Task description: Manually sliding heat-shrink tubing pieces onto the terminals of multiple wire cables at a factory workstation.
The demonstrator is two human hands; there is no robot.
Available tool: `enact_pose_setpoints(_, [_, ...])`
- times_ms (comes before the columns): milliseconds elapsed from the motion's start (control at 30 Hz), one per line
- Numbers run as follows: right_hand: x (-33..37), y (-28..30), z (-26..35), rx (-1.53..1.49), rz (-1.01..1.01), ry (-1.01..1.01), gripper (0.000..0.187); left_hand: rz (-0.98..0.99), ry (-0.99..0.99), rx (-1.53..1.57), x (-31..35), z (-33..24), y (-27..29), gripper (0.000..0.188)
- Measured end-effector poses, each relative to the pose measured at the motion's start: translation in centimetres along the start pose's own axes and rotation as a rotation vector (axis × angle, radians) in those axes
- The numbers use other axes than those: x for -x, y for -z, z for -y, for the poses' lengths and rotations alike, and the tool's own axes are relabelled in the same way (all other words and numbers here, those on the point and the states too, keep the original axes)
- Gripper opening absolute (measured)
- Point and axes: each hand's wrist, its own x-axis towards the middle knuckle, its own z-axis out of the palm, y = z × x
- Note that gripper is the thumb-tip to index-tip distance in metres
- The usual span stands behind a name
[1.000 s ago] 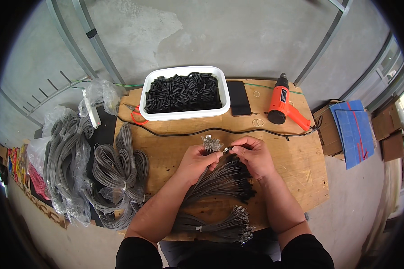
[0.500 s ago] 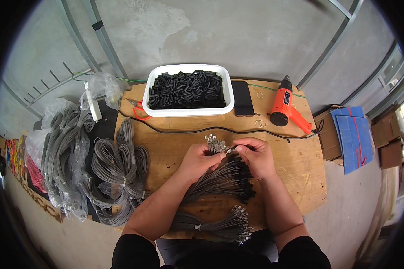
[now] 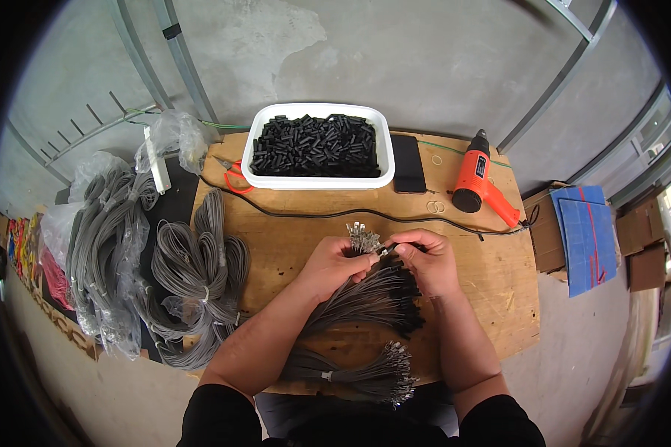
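My left hand (image 3: 334,268) is closed on a bunch of thin grey cables, whose metal terminals (image 3: 363,237) fan out above the thumb. Between the two hands, a single terminal tip points toward my right hand (image 3: 429,264). That hand pinches a short black sleeve (image 3: 390,246) at the tip; how far the sleeve is over it is too small to tell. Below the hands lies a spread of grey cables (image 3: 354,299) with black-sleeved ends (image 3: 407,307). Closer to me rests a tied cable bundle (image 3: 350,374) with bare metal ends.
A white tub (image 3: 319,183) of short black sleeves stands at the back, beside a dark phone (image 3: 408,165). An orange heat gun (image 3: 473,179) lies right, its black cord (image 3: 335,216) crossing the wooden table. Red-handled scissors (image 3: 237,179) and coiled grey cables (image 3: 194,272) are left.
The view has shifted slightly. Both hands keep nearly the same place and grip, with only small finger movement at the sleeve.
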Motion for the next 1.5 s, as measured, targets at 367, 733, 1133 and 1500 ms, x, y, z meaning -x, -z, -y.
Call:
enact_pose_setpoints(367, [0.0, 0.0, -0.4, -0.007, -0.047, -0.059, 0.014, -0.007, -0.038, -0.061, 0.1, -0.2, -0.2, 0.013])
enact_pose_setpoints(733, [-0.1, -0.1, -0.1, -0.032, -0.071, -0.066, 0.014, -0.009, 0.001, 0.045, 0.0, 0.1, 0.0, 0.013])
enact_pose_setpoints(1133, [-0.3, 0.8, 0.1, -0.393, 0.107, -0.301, 0.017, 0.005, 0.011, 0.051, 0.1, 0.1, -0.1, 0.012])
enact_pose_setpoints(1500, [-0.3, 0.6, 0.0, -0.321, 0.109, -0.277, 0.015, 0.028, 0.015, 0.069, 0.1, 0.0, -0.2, 0.013])
